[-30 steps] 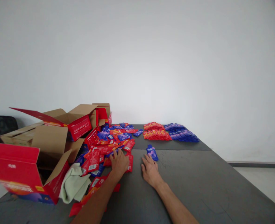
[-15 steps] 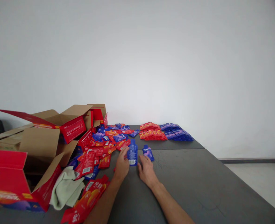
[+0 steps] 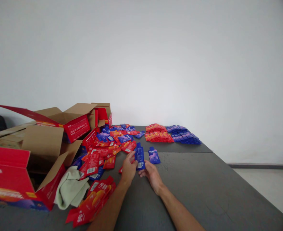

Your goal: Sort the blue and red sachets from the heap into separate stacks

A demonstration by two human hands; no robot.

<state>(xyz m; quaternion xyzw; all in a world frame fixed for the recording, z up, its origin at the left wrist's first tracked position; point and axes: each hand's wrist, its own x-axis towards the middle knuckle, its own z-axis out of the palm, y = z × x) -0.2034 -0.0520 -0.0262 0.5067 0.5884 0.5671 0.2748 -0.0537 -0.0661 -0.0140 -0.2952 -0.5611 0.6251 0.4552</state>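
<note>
A blue spouted pouch (image 3: 139, 156) with its barcode side up is between my two hands, tilted a little. My left hand (image 3: 129, 167) grips its left edge, thumb and fingers closed on it. At the pouch's lower right corner is my right hand (image 3: 152, 175), its fingers curled beneath and touching it; whether they pinch it is partly hidden. Just beyond my right hand, a second blue pouch (image 3: 154, 155) lies flat with its fruit picture up. Left of my hands spreads a loose heap of red pouches (image 3: 109, 162) and blue pouches mixed together.
Neat overlapping rows of red pouches (image 3: 159, 137) and blue pouches (image 3: 186, 138) lie at the table's far end. Open red cartons (image 3: 9, 166) crowd the left side. A pale green cloth (image 3: 70, 187) and larger red pouches (image 3: 93, 202) lie nearer me on the grey table (image 3: 194, 189).
My left hand has lifted and tilted the blue pouch. My right hand has turned and come in to touch its lower corner, away from the second blue pouch. The view has shifted slightly.
</note>
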